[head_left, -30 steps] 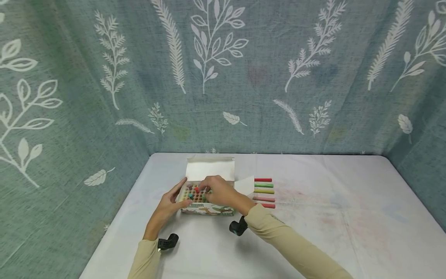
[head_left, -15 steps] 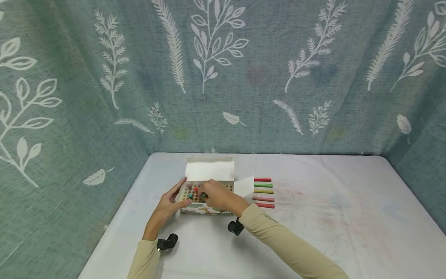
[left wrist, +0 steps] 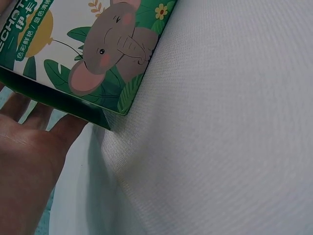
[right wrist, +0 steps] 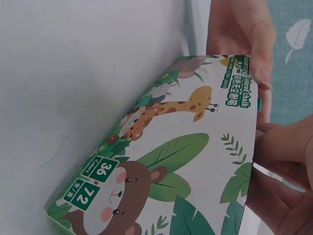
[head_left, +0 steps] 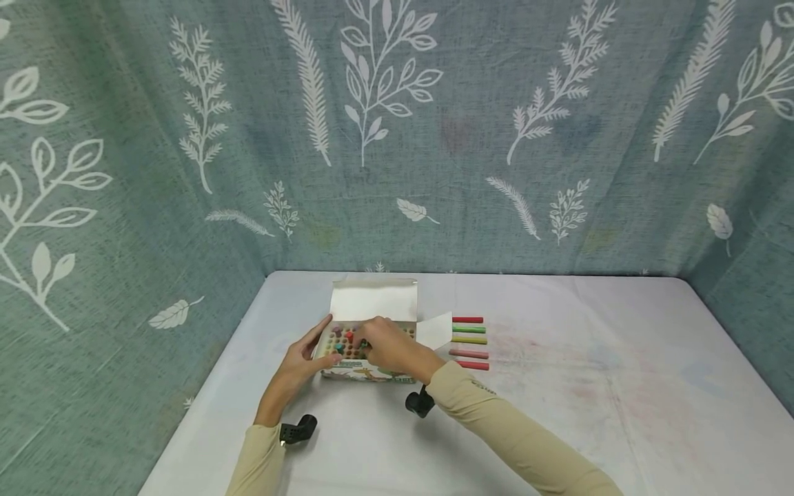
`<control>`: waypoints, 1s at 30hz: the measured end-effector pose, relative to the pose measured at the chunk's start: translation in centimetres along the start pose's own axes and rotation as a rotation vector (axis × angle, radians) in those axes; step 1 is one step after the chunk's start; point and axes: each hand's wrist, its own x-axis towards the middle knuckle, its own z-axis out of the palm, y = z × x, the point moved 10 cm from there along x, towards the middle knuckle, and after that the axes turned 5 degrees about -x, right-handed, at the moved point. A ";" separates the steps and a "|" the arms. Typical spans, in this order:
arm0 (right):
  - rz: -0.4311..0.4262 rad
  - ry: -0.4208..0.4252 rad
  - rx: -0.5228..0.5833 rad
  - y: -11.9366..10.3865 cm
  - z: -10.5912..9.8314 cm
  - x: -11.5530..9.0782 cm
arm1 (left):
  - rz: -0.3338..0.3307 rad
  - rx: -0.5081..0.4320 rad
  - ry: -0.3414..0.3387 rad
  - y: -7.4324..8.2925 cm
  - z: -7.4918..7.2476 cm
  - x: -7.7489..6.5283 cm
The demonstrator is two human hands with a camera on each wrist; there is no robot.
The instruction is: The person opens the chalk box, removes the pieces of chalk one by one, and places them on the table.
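Observation:
A white chalk box (head_left: 366, 374) with animal pictures stands on the table, its lid (head_left: 374, 301) raised at the back. Round holes fill its top, and a few chalk ends show there, including a red chalk (head_left: 350, 337) and a teal chalk (head_left: 339, 349). My left hand (head_left: 298, 368) grips the box's left end, thumb at the front corner and fingers reaching to the back. My right hand (head_left: 387, 344) is over the holes, its thumb and fingers pinching a green chalk (head_left: 364, 345) that is mostly hidden. In the right wrist view the right fingers (right wrist: 281, 147) are at the box's top edge.
To the right of the open side flap (head_left: 435, 332) lie several chalk sticks in a column, among them a red stick (head_left: 468, 319), a yellow stick (head_left: 469, 340) and a pink stick (head_left: 469, 354). A leaf-patterned curtain (head_left: 471, 227) borders the white table (head_left: 558, 413).
My right hand has shifted slightly left and down over the holes, then stayed nearly still at the green chalk. The left hand and the box have hardly moved.

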 end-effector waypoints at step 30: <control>-0.022 0.095 0.069 0.0 -0.9 -0.5 | 0.048 0.054 0.026 -1.6 -0.8 0.6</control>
